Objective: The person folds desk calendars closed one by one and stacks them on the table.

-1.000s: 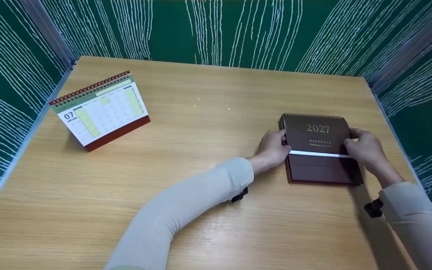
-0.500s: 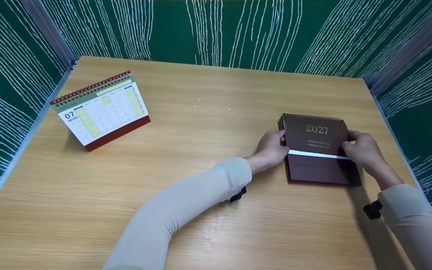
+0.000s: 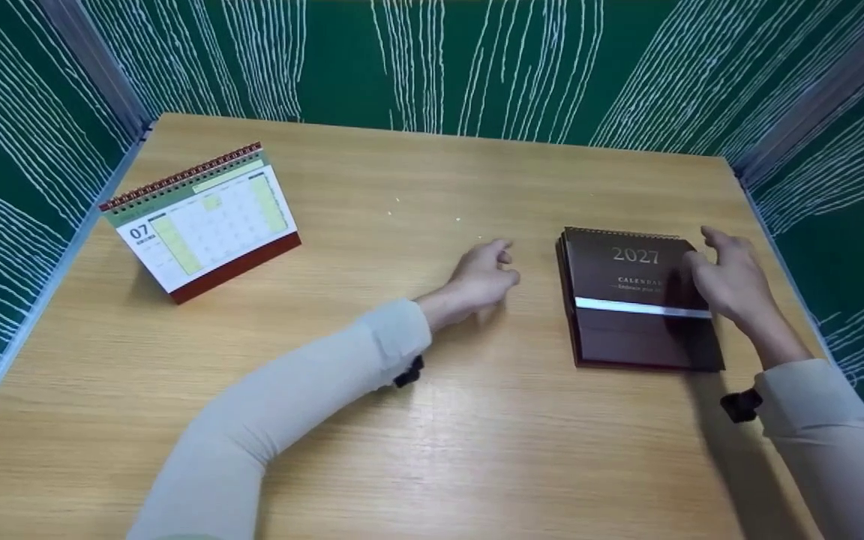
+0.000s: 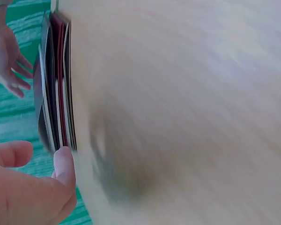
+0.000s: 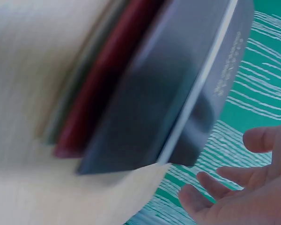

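A dark brown desk calendar (image 3: 646, 339) marked 2027 lies folded flat at the right of the table, a pale strip running across it. Seen edge-on in the left wrist view, the stack (image 4: 56, 89) shows several layers, red and dark. The right wrist view has red and greenish layers beneath the dark cover (image 5: 145, 108). My left hand (image 3: 478, 279) holds nothing and hovers left of the calendar, fingers relaxed. At the calendar's right edge is my right hand (image 3: 736, 289), its fingers (image 5: 227, 183) spread loosely and apart from the cover.
On the left of the wooden table (image 3: 432, 465) another desk calendar (image 3: 214, 225) stands tilted up, showing page 07 with a red base. Small pale specks (image 3: 458, 219) dot the table's middle. Green walls (image 3: 342, 60) with white lines rise along the back and sides.
Both hands have let go of the dark calendar. The left hand has moved away to the left; the right hand's fingers have opened and lifted beside the right edge. The calendar lies nearly where it was.
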A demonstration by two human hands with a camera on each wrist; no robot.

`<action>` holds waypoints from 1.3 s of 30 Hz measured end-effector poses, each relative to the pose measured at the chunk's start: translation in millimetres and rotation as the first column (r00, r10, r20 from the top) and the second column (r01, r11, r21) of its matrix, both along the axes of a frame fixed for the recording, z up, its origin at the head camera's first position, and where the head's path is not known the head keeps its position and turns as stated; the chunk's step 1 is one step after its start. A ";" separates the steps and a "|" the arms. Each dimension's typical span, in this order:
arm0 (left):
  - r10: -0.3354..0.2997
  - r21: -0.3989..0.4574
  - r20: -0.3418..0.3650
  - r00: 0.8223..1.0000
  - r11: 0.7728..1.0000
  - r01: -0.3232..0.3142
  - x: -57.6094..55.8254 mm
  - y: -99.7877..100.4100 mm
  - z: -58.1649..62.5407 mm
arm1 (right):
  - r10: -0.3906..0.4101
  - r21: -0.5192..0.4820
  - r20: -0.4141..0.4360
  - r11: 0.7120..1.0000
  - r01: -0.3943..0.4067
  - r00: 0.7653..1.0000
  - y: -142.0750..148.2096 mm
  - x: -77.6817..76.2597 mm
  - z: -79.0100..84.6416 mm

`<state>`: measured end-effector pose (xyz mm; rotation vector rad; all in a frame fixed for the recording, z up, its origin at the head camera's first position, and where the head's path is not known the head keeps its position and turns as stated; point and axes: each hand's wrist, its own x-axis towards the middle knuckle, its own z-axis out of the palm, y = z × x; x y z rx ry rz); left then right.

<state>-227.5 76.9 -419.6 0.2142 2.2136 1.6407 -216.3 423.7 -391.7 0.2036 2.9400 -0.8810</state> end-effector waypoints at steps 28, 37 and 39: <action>0.311 -0.093 -0.204 0.928 0.938 -0.335 17.7 -229.2 28.2 | 0.239 -0.257 -0.218 0.921 -0.292 0.946 -191.7 -44.7 18.2; 0.423 -0.082 -0.307 0.853 0.881 -0.466 49.0 -276.7 37.0 | 0.294 -0.313 -0.186 0.887 -0.340 0.938 -250.2 -50.4 17.0; 0.457 -0.087 -0.324 0.828 0.857 -0.507 56.3 -287.3 38.3 | 0.309 -0.322 -0.178 0.879 -0.352 0.934 -264.4 -51.7 16.8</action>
